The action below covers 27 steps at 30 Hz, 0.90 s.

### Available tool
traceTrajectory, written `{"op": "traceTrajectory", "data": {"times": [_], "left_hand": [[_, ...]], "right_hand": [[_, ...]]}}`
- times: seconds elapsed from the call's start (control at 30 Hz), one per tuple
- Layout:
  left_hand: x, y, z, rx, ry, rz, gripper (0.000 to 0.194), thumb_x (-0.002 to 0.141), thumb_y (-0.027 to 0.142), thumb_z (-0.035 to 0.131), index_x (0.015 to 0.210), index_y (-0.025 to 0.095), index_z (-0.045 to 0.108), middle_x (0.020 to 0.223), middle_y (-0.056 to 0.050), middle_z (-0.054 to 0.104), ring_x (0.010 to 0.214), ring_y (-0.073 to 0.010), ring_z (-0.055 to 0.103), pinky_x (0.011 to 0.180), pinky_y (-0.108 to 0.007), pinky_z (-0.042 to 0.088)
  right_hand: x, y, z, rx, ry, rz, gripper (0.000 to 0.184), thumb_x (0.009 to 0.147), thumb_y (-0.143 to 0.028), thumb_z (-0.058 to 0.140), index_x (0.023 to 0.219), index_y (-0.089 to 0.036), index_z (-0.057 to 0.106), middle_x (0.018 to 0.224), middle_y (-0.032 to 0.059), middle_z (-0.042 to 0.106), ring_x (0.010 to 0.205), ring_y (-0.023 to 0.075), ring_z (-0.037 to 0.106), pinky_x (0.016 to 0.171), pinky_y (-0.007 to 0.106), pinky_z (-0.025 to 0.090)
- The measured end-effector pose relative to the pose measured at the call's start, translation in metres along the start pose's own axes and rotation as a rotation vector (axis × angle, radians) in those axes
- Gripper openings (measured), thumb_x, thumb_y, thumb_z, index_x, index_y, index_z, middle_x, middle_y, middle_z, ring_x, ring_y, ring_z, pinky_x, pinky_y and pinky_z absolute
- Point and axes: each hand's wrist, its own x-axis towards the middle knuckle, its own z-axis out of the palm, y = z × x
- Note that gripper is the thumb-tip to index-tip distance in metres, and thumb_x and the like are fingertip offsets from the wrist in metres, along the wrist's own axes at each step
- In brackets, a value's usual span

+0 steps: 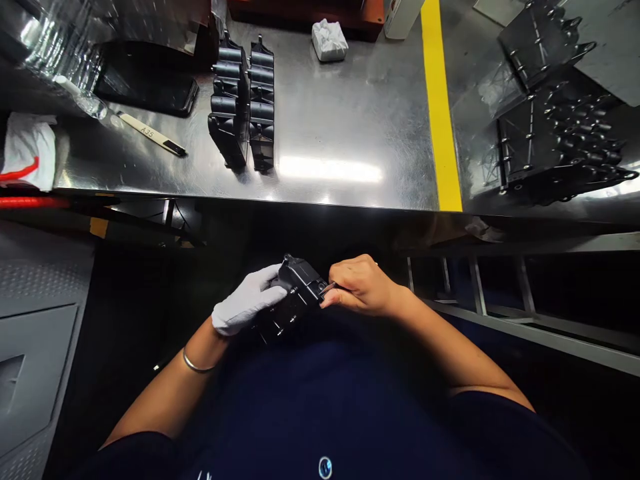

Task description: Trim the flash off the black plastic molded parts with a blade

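My left hand [247,300], in a white glove, is wrapped round a black plastic moulded part [293,297] held over my lap below the table edge. My bare right hand [361,285] is closed in a pinch on a small thin metal tool [327,289], its tip against the part's right end. Two similar black ribbed parts [243,103] stand side by side on the steel table [350,120] ahead.
A yellow stripe [440,100] crosses the table. Right of it lie stacked black parts [555,127]. A white wad [329,40] sits at the back, a labelled strip [150,133] and black tray [145,77] at left, a white cloth [27,150] far left.
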Motion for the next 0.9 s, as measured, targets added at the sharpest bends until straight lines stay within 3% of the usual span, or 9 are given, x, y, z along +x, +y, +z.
{"op": "traceTrajectory", "data": {"times": [0.1, 0.33, 0.4, 0.5, 0.53, 0.6, 0.67, 0.77, 0.9], "left_hand": [[0.000, 0.005, -0.008, 0.080, 0.034, 0.016, 0.050, 0.072, 0.043, 0.078, 0.114, 0.018, 0.071, 0.107, -0.009, 0.074, 0.098, -0.0285, 0.066, 0.087, -0.034, 0.052], [0.009, 0.014, -0.008, 0.372, -0.008, 0.107, 0.043, 0.072, 0.031, 0.079, 0.114, 0.025, 0.072, 0.106, -0.004, 0.074, 0.098, -0.0251, 0.067, 0.094, -0.034, 0.050], [0.012, 0.007, 0.000, 0.389, 0.254, 0.185, 0.043, 0.073, 0.028, 0.079, 0.114, 0.026, 0.071, 0.110, -0.005, 0.071, 0.104, -0.0231, 0.065, 0.100, -0.032, 0.047], [0.014, -0.007, 0.011, 0.153, 0.834, 0.249, 0.060, 0.072, 0.024, 0.081, 0.128, 0.030, 0.059, 0.136, -0.005, 0.057, 0.127, -0.0194, 0.053, 0.110, -0.029, 0.039], [0.014, -0.010, 0.015, -0.008, 0.883, 0.211, 0.065, 0.072, 0.023, 0.082, 0.131, 0.031, 0.056, 0.143, -0.004, 0.052, 0.132, -0.0187, 0.049, 0.110, -0.029, 0.039], [0.016, -0.014, 0.023, -0.378, 0.685, 0.051, 0.063, 0.074, 0.023, 0.081, 0.131, 0.029, 0.055, 0.142, -0.006, 0.054, 0.132, -0.0200, 0.050, 0.106, -0.032, 0.044], [0.019, -0.013, 0.032, -0.705, 0.452, -0.119, 0.039, 0.080, 0.022, 0.074, 0.118, 0.022, 0.063, 0.125, -0.008, 0.067, 0.120, -0.0214, 0.061, 0.099, -0.034, 0.052], [0.022, -0.007, 0.041, -0.987, 0.463, -0.236, 0.015, 0.092, 0.017, 0.058, 0.102, 0.012, 0.068, 0.101, -0.008, 0.075, 0.096, -0.0170, 0.071, 0.089, -0.027, 0.058], [0.020, 0.001, 0.042, -1.062, 0.423, -0.290, 0.026, 0.096, 0.019, 0.051, 0.114, 0.011, 0.067, 0.102, -0.010, 0.076, 0.093, -0.0183, 0.073, 0.086, -0.029, 0.061]], "right_hand": [[-0.009, 0.002, -0.004, 0.244, -0.135, 0.075, 0.058, 0.090, -0.061, 0.055, 0.053, -0.017, 0.043, 0.048, -0.0050, 0.043, 0.042, 0.0047, 0.036, 0.044, 0.021, 0.024], [-0.008, 0.002, 0.016, 0.442, 0.020, 0.545, 0.042, 0.074, -0.052, 0.075, 0.091, -0.015, 0.069, 0.070, -0.0001, 0.063, 0.057, 0.0093, 0.052, 0.052, 0.021, 0.039], [-0.007, 0.006, 0.029, 0.488, 0.133, 0.699, 0.035, 0.075, -0.047, 0.073, 0.085, -0.014, 0.069, 0.066, -0.0015, 0.060, 0.057, 0.0094, 0.050, 0.053, 0.021, 0.040], [-0.011, 0.014, 0.047, 0.590, 0.527, 0.870, 0.038, 0.074, -0.052, 0.071, 0.082, -0.015, 0.066, 0.064, -0.0017, 0.058, 0.057, 0.0096, 0.049, 0.054, 0.022, 0.040], [-0.012, 0.015, 0.053, 0.638, 0.635, 0.893, 0.041, 0.074, -0.055, 0.070, 0.083, -0.015, 0.065, 0.066, -0.0012, 0.059, 0.058, 0.0099, 0.050, 0.054, 0.023, 0.041], [-0.013, 0.014, 0.066, 0.723, 0.719, 0.914, 0.045, 0.075, -0.058, 0.069, 0.086, -0.015, 0.064, 0.069, -0.0001, 0.061, 0.059, 0.0107, 0.052, 0.056, 0.024, 0.044], [-0.012, 0.009, 0.079, 0.765, 0.630, 0.907, 0.048, 0.073, -0.059, 0.072, 0.091, -0.015, 0.064, 0.071, 0.0005, 0.063, 0.061, 0.0114, 0.055, 0.058, 0.025, 0.047], [-0.010, 0.002, 0.092, 0.736, 0.556, 0.853, 0.049, 0.079, -0.060, 0.066, 0.101, -0.017, 0.064, 0.080, 0.0017, 0.066, 0.064, 0.0111, 0.057, 0.059, 0.023, 0.050], [-0.011, 0.005, 0.090, 0.582, 0.714, 0.773, 0.043, 0.094, -0.056, 0.046, 0.106, -0.019, 0.065, 0.087, 0.0032, 0.066, 0.059, 0.0091, 0.055, 0.052, 0.023, 0.050]]}}
